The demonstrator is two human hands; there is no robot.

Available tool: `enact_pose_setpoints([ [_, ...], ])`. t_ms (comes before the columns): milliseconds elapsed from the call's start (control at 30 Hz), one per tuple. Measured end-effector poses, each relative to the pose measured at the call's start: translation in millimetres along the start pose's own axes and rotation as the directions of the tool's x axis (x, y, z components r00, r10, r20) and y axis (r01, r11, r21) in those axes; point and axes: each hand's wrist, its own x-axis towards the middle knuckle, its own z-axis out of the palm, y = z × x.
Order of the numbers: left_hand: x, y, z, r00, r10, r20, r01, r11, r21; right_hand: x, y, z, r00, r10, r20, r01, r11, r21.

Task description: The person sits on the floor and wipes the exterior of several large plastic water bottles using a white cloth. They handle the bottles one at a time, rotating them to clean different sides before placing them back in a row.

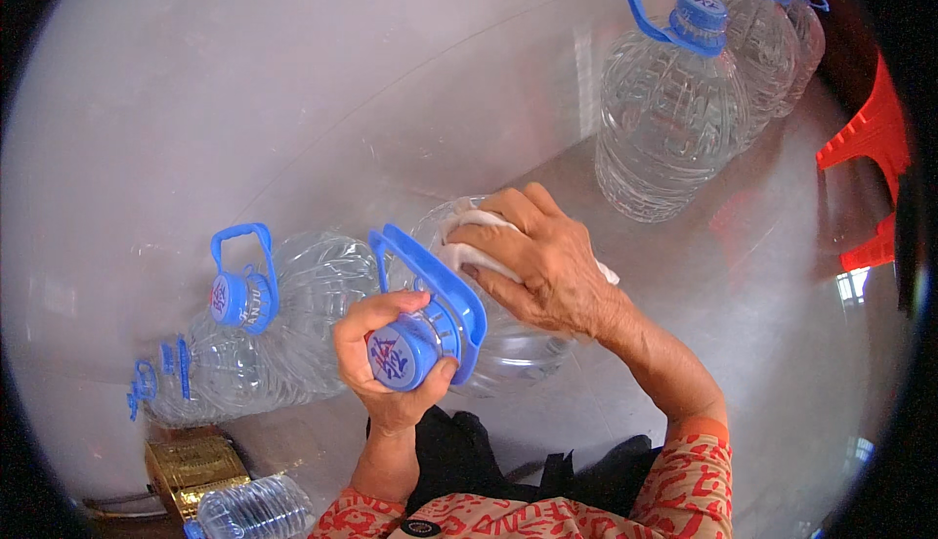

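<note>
Apparently mid-wipe: pinching blue cap (pixel 399 355) in left fingers (pixel 385 309), pressing bunched white cloth (pixel 478 258) with right fingers (pixel 489 241) against handled water bottle (pixel 516 351) before lap (pixel 457 453). Next: likely calls for steady cap grip, shifted cloth.

A clear bottle (pixel 518 355) was gripped by its blue cap (pixel 403 353) in the left hand (pixel 389 404), and a white cloth (pixel 486 258) was held against it by the right hand (pixel 552 265).

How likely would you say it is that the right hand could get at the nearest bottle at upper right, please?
Probably yes: nothing visible stands between the right hand and that bottle, though the hand holds a white cloth.
</note>
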Motion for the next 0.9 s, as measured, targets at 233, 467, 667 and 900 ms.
enact_pose_setpoints([
  [233, -2, 1, 3, 0.999, -0.039, -0.036, 0.040, 0.999, 0.004, 34, 52, 12, 0.942, 0.201, 0.269, -0.260, 0.943, 0.207],
  [467, -8, -8, 2, 0.998, 0.013, -0.058, -0.006, 0.994, 0.110, 47, 117, 41, 0.790, 0.319, 0.524, -0.576, 0.679, 0.454],
  [667, -1, -7, 4, 0.997, 0.078, -0.013, -0.073, 0.972, 0.223, 22, 177, 72, 0.728, 0.319, 0.607, -0.608, 0.710, 0.355],
  [900, -5, -15, 8, 0.989, 0.067, -0.128, -0.032, 0.966, 0.258, -37, 236, 97, 0.621, 0.604, 0.499, -0.769, 0.592, 0.240],
])
